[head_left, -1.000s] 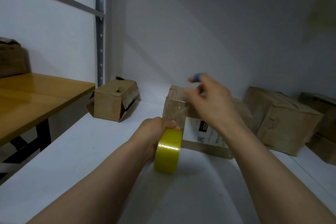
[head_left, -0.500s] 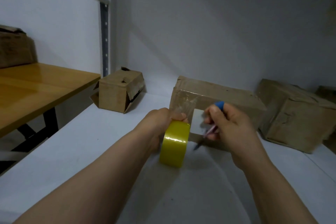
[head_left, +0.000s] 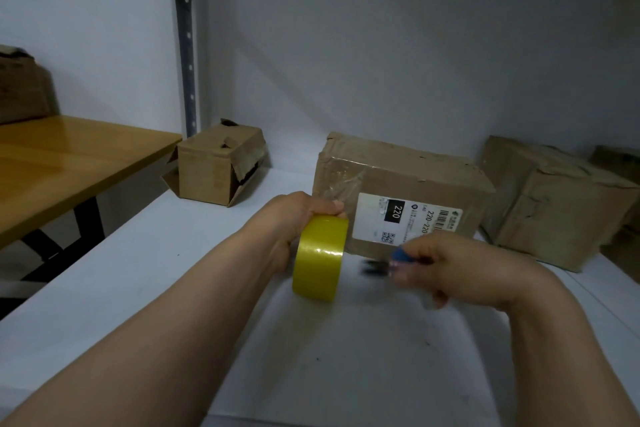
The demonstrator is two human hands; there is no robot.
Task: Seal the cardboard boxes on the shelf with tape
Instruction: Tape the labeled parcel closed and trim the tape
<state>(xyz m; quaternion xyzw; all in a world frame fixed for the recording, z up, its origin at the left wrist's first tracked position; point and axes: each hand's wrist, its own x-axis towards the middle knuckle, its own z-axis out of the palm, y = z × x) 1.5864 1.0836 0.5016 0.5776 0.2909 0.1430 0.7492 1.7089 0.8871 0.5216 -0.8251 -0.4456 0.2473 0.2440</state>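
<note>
We look down on a white shelf [head_left: 145,270] that carries most of what we see. To its left stands a wooden surface [head_left: 69,156] with 1 worn box [head_left: 20,87] at its far edge.

On the shelf, 1 large crumpled box [head_left: 554,204] sits at the right, and the middle cardboard box [head_left: 408,173] lies just left of it. That middle box is closed, with a white shipping label [head_left: 408,218] on its front face. Wrinkled clear tape [head_left: 337,180] covers its upper left front corner. A smaller box [head_left: 214,163] stands well apart at the back left, its flaps hanging open.

The left hand [head_left: 294,218] grips the yellow tape roll [head_left: 320,258], fingers curled over its top rim. The roll stands on edge just in front of the middle box's left corner. We cannot tell whether the clear tape on the box joins the roll.

The right hand [head_left: 460,263] is low before the label, beside the roll but apart from it. Its fingers are curled around a small blue-capped tool [head_left: 400,256]. The tool's dark tip points toward the roll, too blurred for us to name.
</note>
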